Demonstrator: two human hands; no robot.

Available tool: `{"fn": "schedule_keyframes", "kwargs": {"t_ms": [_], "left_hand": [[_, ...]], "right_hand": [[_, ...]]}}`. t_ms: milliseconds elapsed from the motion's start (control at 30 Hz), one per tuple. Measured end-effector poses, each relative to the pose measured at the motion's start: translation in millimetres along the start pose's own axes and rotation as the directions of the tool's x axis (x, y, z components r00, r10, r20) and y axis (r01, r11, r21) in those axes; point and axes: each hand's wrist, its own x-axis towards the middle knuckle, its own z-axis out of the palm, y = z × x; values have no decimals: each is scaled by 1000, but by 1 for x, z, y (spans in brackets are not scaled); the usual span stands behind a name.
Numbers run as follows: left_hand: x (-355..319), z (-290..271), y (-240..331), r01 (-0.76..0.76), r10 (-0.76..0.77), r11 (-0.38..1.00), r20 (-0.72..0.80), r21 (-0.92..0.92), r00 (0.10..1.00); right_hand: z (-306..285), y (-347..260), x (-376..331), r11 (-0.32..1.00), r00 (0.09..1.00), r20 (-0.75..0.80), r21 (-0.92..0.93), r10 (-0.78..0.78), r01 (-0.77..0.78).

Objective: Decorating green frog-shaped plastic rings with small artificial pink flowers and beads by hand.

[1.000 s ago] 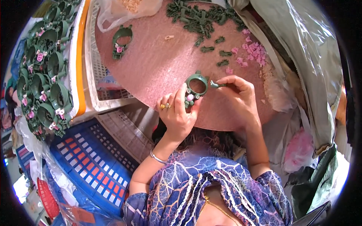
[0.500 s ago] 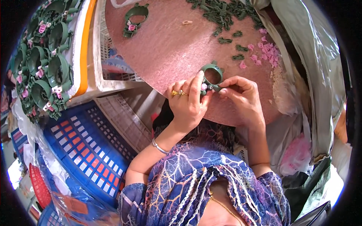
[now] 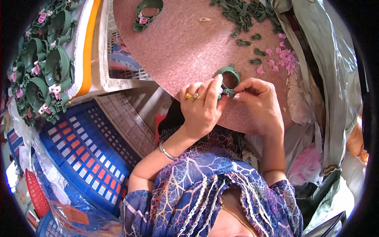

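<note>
Right hand (image 3: 262,100) had come in to the ring (image 3: 228,68) since a second before: its small green piece (image 3: 231,93), then held apart, met the ring's lower side; the whole view had slid a little too, as if the head had turned. Left hand (image 3: 201,106) was clamped on the ring's lower left, forefinger along the outer wall and thumb underneath. Right thumb and forefinger appeared pinched together on the piece, much of it covered by fingers. Step in hand, by my reading: fitting that piece to the base. Done well, it called for a still left grip, the piece squared to its seat before any push, then short, even pressure from the right thumb, kept in line so that thin plastic did not bend. Left fingers wanted to stay clear of the seat and off the base trim, which they mostly hid. Ring lay between the two hands: its base within the left grip, the right grip just below and right of the opening, the upper rim bare of fingers. All this was over the near part of the table (image 3: 185,47); whether the ring touched it, could not tell. Spare green pieces (image 3: 242,17) and pink bits (image 3: 287,61) lay beyond, to the right.
</note>
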Motion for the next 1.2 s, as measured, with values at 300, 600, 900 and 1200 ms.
{"fn": "schedule_keyframes", "kwargs": {"t_ms": [300, 600, 900, 1200], "left_hand": [[0, -2, -1, -5, 5, 1000, 1, 7, 1000], [-1, -5, -2, -11, 12, 1000, 52, -24, 999], [-2, -5, -3, -22, 25, 999, 66, -40, 998], [1, -3, -2, -55, 56, 998, 30, -22, 998]], "right_hand": [[-9, -9, 12, 998, 989, 139, -47, 53, -47], [-10, -11, 18, 940, 965, 198, -261, -170, 220], [2, -35, 14, 820, 964, 150, -507, -219, 265], [1, -49, 19, 729, 982, 138, -659, -127, 187]]}}
